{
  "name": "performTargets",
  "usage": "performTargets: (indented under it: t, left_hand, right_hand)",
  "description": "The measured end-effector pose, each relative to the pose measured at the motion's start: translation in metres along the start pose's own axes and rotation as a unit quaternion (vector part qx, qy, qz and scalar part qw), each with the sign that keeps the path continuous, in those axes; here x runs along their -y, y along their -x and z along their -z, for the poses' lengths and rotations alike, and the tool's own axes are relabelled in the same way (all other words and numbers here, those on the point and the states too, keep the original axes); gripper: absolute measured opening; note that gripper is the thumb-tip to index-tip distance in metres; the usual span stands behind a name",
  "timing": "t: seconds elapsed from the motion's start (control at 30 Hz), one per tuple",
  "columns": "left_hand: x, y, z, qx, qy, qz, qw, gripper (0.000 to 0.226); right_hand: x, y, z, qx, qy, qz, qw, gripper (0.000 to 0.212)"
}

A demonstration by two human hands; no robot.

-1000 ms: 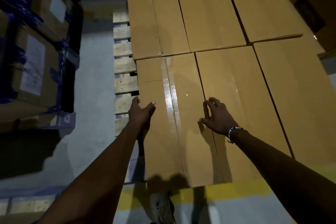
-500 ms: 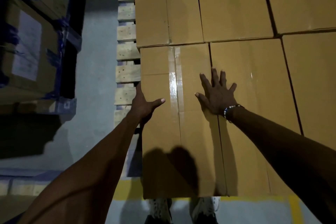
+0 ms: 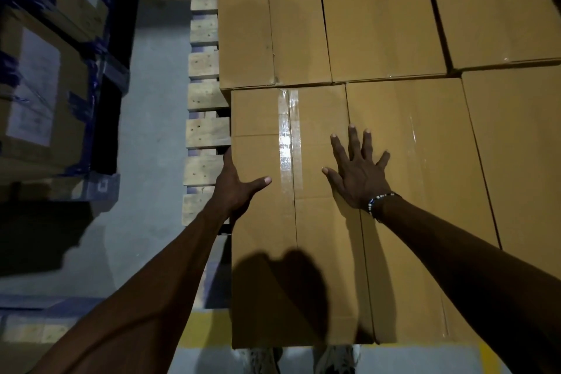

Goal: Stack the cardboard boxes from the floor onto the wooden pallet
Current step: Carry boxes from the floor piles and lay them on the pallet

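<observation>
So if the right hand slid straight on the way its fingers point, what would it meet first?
Likely nothing at first: the right hand lies flat on the near boxes' tops, pointing away. The far row of boxes looks slightly higher, so its edge might catch the fingertips; depth is unclear.

The wooden pallet [image 3: 204, 133] shows only as plank ends along its left side; the rest lies hidden under the cardboard boxes [image 3: 385, 15]. The far boxes are cut off by the top edge, and the right-hand box [image 3: 516, 143] by the right edge. The fingers of the left hand [image 3: 235, 188] pass over the side of the taped box [image 3: 264, 252] out of sight; only the thumb shows on top. A shadow darkens this box's near end. Two shoes [image 3: 334, 358] are largely covered by the box and cut by the bottom edge. Labels on the wrapped cartons [image 3: 39, 100] at left are too dim to read.
</observation>
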State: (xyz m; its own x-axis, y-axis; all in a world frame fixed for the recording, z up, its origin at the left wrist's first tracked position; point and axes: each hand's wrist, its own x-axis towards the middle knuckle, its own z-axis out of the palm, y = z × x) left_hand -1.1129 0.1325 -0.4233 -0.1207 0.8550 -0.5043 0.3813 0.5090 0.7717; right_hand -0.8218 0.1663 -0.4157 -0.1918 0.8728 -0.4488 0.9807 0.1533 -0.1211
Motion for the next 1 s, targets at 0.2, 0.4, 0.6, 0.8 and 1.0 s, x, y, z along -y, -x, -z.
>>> performTargets:
  t: [0.2, 0.4, 0.6, 0.8, 1.0]
  left_hand:
    - [-0.002, 0.0, -0.006, 0.003, 0.009, -0.004, 1.0, 0.115]
    - [-0.004, 0.001, -0.01, 0.004, 0.012, -0.013, 1.0, 0.112]
    - [-0.011, -0.008, -0.009, -0.048, 0.027, 0.01, 0.998, 0.101]
    - [-0.045, -0.065, -0.001, -0.124, 0.097, 0.021, 0.987, 0.121]
    - [-0.068, -0.136, 0.012, -0.159, 0.069, -0.052, 0.983, 0.131]
  right_hand:
    - [-0.007, 0.002, 0.001, -0.003, 0.002, -0.005, 1.0, 0.078]
    - [-0.01, 0.004, 0.003, 0.002, 0.003, -0.005, 1.0, 0.079]
    - [-0.008, -0.002, 0.009, -0.001, -0.017, -0.021, 1.0, 0.092]
    - [-0.011, -0.058, 0.038, -0.017, -0.07, -0.015, 0.997, 0.114]
    - [-0.008, -0.129, 0.085, -0.006, -0.054, 0.043, 0.998, 0.152]
